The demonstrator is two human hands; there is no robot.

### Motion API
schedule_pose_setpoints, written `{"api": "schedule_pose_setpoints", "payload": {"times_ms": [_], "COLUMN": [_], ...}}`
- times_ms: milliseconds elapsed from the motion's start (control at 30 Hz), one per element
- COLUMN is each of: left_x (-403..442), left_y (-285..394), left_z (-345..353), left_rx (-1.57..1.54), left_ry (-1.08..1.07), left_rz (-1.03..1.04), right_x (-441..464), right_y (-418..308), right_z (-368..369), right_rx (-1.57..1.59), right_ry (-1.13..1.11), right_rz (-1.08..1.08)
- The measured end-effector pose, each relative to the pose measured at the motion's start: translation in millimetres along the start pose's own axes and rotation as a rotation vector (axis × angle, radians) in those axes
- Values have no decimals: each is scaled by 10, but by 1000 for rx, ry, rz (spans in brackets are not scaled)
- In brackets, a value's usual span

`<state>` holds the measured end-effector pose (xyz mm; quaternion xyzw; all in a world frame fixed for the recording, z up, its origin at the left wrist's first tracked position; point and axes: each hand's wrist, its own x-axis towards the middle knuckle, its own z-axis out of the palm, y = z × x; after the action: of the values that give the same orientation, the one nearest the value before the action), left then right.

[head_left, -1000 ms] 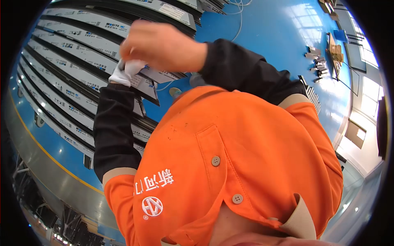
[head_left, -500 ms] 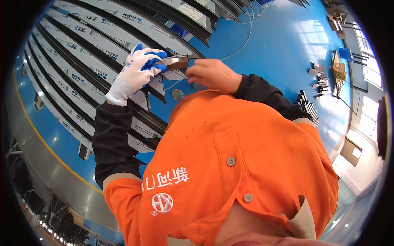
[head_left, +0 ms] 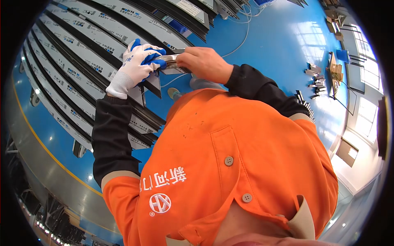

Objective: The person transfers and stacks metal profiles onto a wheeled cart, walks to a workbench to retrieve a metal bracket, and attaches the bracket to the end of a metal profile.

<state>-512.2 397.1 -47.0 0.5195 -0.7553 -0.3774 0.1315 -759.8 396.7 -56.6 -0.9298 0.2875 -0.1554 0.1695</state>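
My left hand (head_left: 140, 61), in a white knitted glove with blue-coated fingers, is closed on a short silvery metal piece (head_left: 169, 60). Its exact kind I cannot make out. At the piece's right end my bare right hand (head_left: 204, 62) has its fingers bent over the metal, hiding that end. Both hands are above the ends of long, dark-edged metal profiles (head_left: 92, 41) covered in printed protective film. An angled, cut profile end (head_left: 153, 84) shows just below the left hand.
The profiles lie side by side in rows across the left. Blue floor (head_left: 271, 45) stretches to the right, with a thin white cable (head_left: 242, 43) on it. Stacked short pieces (head_left: 317, 78) and cardboard boxes (head_left: 337, 71) are farther right. A yellow line (head_left: 41, 143) curves along the left floor.
My right hand has moved left along the metal piece, and its fingers now cover the right end. The left hand keeps its hold. The view has shifted slightly.
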Motion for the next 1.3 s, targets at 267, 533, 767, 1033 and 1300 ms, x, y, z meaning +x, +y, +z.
{"api": "schedule_pose_setpoints", "payload": {"times_ms": [267,533,767,1033,1300], "left_x": [6,4,7,5,-20], "left_y": [120,157,33,11,-56], "left_z": [-97,-83,-79,-75,34], "left_rx": [51,80,-58,-33,51], "left_ry": [-105,-103,-111,-89,119], "left_rz": [-93,-92,-36,-78,39], "right_x": [-122,62,-54,10,164], "right_y": [98,2,137,67,121], "right_z": [91,-2,-36,148,-71], "right_rx": [-57,-51,-16,-74,-38], "right_ry": [-42,29,-123,-66,-8], "right_rz": [-169,-86,-180,-144,-239]}}
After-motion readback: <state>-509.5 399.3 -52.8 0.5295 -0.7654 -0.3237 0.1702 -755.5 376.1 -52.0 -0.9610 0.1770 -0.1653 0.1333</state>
